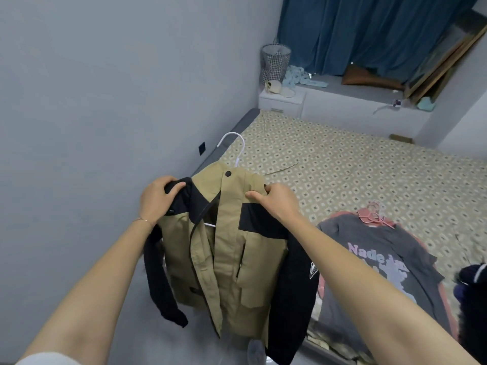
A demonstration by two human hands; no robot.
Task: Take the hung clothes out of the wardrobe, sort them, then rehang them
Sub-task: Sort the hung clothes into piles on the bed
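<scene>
Khaki-and-black padded jacket (232, 248) on a white plastic hanger (233, 146), held up in the air just off the near side of the bed with the beige patterned sheet (342, 167). Front hanging open, black sleeves dangling. Clamped over one black shoulder piece: left hand (158, 198), fingers curled round the fabric. Pinching the khaki cloth at the other shoulder: right hand (276, 201), thumb on the front. White hook sticking up above the collar, caught on nothing.

Already out and lying flat on the sheet: dark grey T-shirt with pale lettering (382, 259), spread over something pink, with pink plastic hangers (374, 217) at its neck. Dark navy bundle (471, 280) at the right edge of view, too cropped to identify.

Wardrobe itself out of view, so number of garments left inside impossible to tell. Judged early to middle of the job: removal under way, a pile started on the bed, sorting barely begun, no rehanging visible. Likely next for the jacket: down onto the sheet, beside the T-shirt or apart from it as a separate group.
</scene>
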